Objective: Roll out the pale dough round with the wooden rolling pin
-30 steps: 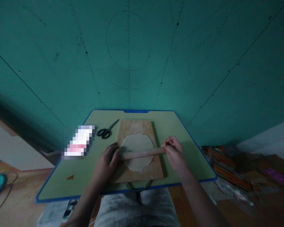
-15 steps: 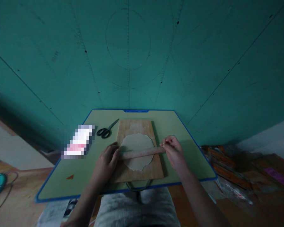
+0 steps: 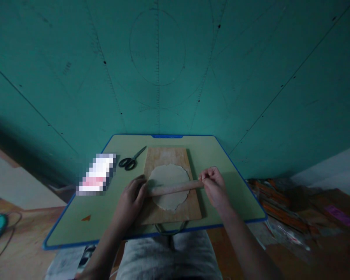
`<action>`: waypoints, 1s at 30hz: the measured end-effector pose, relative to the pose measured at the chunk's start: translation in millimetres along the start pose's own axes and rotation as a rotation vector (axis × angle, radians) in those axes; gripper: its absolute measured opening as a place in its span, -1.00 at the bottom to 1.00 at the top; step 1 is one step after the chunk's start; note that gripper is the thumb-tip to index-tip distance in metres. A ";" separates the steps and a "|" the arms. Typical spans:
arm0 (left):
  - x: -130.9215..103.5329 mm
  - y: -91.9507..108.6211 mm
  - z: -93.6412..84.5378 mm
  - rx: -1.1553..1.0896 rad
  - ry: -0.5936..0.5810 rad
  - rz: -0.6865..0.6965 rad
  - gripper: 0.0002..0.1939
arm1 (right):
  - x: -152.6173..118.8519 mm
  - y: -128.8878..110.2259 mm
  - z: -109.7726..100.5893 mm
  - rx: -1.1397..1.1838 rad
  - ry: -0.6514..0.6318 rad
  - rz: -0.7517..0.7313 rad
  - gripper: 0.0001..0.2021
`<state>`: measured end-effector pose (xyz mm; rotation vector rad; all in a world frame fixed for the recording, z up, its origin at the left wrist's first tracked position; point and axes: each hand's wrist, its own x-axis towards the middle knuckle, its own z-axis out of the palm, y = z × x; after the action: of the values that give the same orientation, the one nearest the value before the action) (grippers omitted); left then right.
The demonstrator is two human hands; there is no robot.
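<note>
A wooden rolling pin (image 3: 172, 189) lies across a flat, roughly round sheet of dough (image 3: 169, 174), tilted a little up to the right. Under the dough is a wooden board (image 3: 167, 153) with a handle at its near edge. My left hand (image 3: 133, 196) is closed on the pin's left end, at the board's left side. At the other end, past the board's right edge, my right hand (image 3: 214, 186) pinches the pin with curled fingers.
Black-handled scissors (image 3: 130, 161) lie left of the board on the green table (image 3: 230, 194) with a blue rim. A blurred-out bright rectangle (image 3: 97, 175) is at the left, with a small orange piece (image 3: 86, 218) nearer. Boxes and plastic lie on the floor at right.
</note>
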<state>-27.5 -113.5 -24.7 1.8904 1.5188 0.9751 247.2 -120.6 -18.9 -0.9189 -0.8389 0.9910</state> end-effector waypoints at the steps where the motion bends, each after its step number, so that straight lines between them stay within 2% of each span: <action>1: 0.0 0.3 -0.1 0.002 0.001 -0.001 -0.55 | 0.0 -0.1 -0.1 0.003 -0.001 0.004 -0.70; 30: 0.3 1.0 -1.2 0.013 -0.003 0.009 -0.58 | -0.6 -4.6 -0.7 0.010 -0.009 0.068 -0.69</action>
<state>-27.8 -113.5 -23.2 1.9080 1.5203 0.9681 249.1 -122.6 -15.1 -0.9396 -0.8141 1.0584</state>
